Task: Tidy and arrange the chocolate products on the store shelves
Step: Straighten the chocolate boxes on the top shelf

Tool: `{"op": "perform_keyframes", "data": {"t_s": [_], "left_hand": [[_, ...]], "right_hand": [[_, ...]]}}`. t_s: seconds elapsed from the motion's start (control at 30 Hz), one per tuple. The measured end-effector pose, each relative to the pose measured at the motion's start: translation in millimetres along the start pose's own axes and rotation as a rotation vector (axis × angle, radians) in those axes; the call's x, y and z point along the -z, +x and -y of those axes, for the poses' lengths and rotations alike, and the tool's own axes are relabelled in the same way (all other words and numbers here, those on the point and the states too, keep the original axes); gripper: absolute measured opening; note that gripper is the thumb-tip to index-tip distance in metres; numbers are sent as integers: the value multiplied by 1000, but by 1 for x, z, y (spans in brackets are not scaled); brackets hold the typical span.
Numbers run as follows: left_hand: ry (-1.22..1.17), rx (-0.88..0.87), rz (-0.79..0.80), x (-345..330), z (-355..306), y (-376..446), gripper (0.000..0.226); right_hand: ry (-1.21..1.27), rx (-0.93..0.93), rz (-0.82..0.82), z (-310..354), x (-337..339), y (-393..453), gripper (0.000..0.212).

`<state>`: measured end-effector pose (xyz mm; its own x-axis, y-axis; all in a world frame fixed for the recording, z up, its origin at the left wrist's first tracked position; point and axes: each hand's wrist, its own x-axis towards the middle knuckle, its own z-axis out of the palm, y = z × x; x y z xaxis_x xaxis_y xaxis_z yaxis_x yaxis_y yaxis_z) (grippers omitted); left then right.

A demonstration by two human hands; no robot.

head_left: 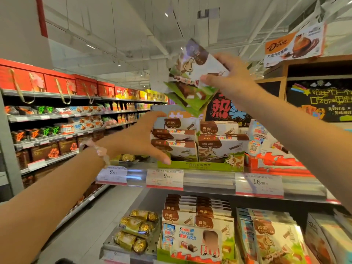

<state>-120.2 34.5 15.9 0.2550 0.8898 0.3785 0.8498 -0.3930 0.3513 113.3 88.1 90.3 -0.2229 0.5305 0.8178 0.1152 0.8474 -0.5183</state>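
My right hand holds a fanned stack of flat brown, white and green chocolate boxes raised above the top shelf. Lower down, my left hand has its fingers spread against the left side of matching boxes stacked in a green display tray on the top shelf. More of the same boxes stand in the tray's right half. On the shelf below lie a Kinder chocolate box, further brown-and-white boxes and gold-wrapped chocolates.
Price tags line the shelf's front rail. A red-and-white Kinder tray sits right of the green tray. A blackboard sign and a hanging Dove banner are at the right. A long aisle shelf runs along the left.
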Motion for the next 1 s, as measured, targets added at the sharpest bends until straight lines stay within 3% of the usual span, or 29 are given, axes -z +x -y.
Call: {"op": "perform_keyframes", "data": {"t_s": [0.1,0.23,0.33,0.4,0.47,0.57,0.63,0.77,0.93,1.0], "left_hand": [[171,-81,35,-14,2,13,125],[132,-63,37,-9,7,32,124],[159,5,166,1,9,49,122],[158,40,218,3,10,56,113],[114,-6,137,2,14,58,88],[53,-116,-32,5,19,50,47],[23,-142,-79,6,20,45,41],[-7,-142,-149,1,20,40,44],[-94,-108,-221,-9,26,39,50],[-56,-138,-295,-13,27,41,65]], "right_hand": [[-116,94,-18,-14,-17,-5,32],[-123,144,-74,-31,-28,-4,35],[-104,139,-125,-35,-28,-1,38],[-94,116,-117,-37,-27,0,38],[-120,99,-84,-39,-24,2,37],[-119,86,23,-40,-24,2,35],[-78,22,161,-42,-27,-1,39],[-217,-73,459,-51,-33,-4,50],[-344,-151,567,-54,-26,7,52],[-430,-151,642,-54,-29,10,53]]}}
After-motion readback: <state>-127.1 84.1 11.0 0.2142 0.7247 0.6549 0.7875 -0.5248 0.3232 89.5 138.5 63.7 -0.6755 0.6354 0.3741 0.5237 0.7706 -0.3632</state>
